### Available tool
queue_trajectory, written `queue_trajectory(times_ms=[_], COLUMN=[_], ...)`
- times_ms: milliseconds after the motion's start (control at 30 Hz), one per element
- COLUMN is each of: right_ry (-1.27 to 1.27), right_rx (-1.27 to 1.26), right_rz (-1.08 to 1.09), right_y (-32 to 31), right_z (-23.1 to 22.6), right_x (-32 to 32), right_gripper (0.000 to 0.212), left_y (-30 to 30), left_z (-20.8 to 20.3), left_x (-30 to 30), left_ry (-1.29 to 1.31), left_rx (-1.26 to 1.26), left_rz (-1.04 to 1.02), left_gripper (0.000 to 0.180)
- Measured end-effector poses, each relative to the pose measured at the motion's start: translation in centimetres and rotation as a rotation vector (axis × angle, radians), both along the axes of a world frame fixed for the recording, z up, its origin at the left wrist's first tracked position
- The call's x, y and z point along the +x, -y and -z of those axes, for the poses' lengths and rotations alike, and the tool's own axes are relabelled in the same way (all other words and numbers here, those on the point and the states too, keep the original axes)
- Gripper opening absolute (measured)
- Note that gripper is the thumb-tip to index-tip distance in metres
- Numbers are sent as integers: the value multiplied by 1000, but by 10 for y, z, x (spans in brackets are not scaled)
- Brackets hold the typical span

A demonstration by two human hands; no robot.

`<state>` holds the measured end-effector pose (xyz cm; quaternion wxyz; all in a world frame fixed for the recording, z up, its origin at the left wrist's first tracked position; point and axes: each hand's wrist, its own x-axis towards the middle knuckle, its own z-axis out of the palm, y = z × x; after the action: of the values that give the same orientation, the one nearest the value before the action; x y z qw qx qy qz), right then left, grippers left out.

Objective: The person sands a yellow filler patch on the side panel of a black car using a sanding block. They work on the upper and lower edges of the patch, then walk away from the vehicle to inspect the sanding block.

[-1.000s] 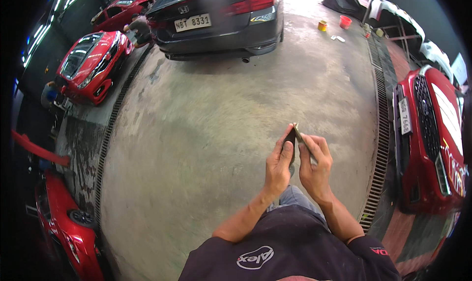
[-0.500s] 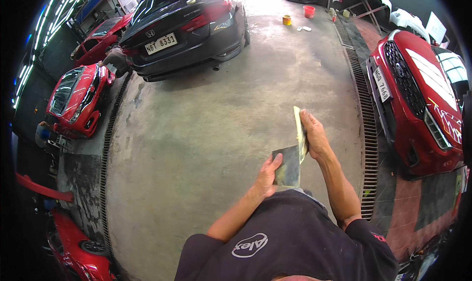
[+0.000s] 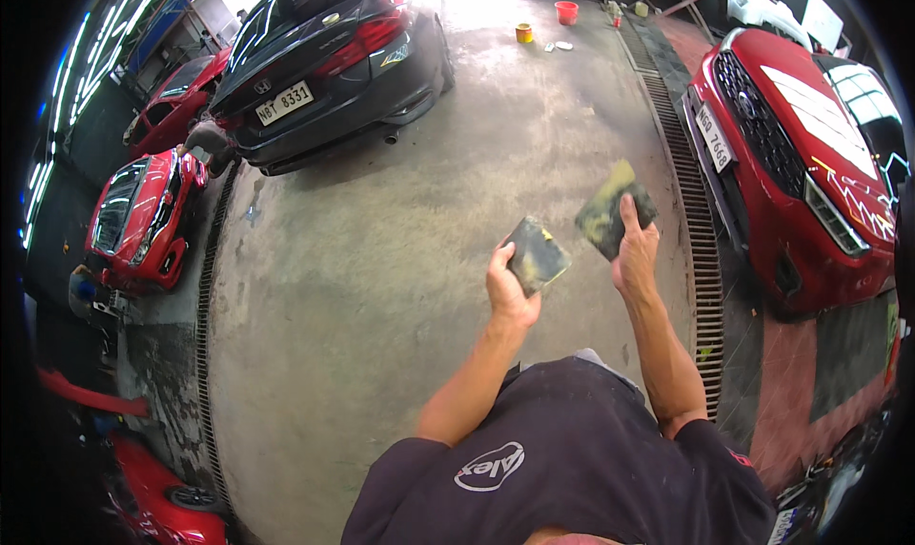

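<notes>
The left hand [image 3: 512, 292] grasps the left plate [image 3: 539, 257], a flat, dark, squarish piece with pale yellowish smears and a brighter yellow patch at its far edge; the thumb presses on its left edge. The right hand [image 3: 637, 251] grips the right plate [image 3: 605, 223], also dark and smeared yellowish, with the thumb lying across its face; its far tip is blurred. Both plates are held above the floor [image 3: 381, 297], near each other but apart, the right one slightly farther off.

At the far left stands a dark car [image 3: 315, 78], with a crouching person [image 3: 212, 143] beside it. A yellow can [image 3: 524, 34] and a red bucket [image 3: 566, 13] sit far off on the floor. On the right, beyond a grate [image 3: 707, 326], is a red car [image 3: 791, 154].
</notes>
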<state>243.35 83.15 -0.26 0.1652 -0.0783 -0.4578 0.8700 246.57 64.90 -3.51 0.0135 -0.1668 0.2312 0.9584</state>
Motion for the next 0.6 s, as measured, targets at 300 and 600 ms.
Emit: queue_trajectory(times_ms=[300,600], right_ry=[-128,186], right_rx=[-146,285], right_rz=[-179,-549], right_y=[59,54], right_z=[-48,-63], right_x=[40,71], right_gripper=[29,35], left_y=[-31,13], left_z=[-51,-42], left_x=[8,10], left_ry=[-65,-358], left_rx=[-344,-931], left_rz=[-199,-280], left_gripper=[27,26])
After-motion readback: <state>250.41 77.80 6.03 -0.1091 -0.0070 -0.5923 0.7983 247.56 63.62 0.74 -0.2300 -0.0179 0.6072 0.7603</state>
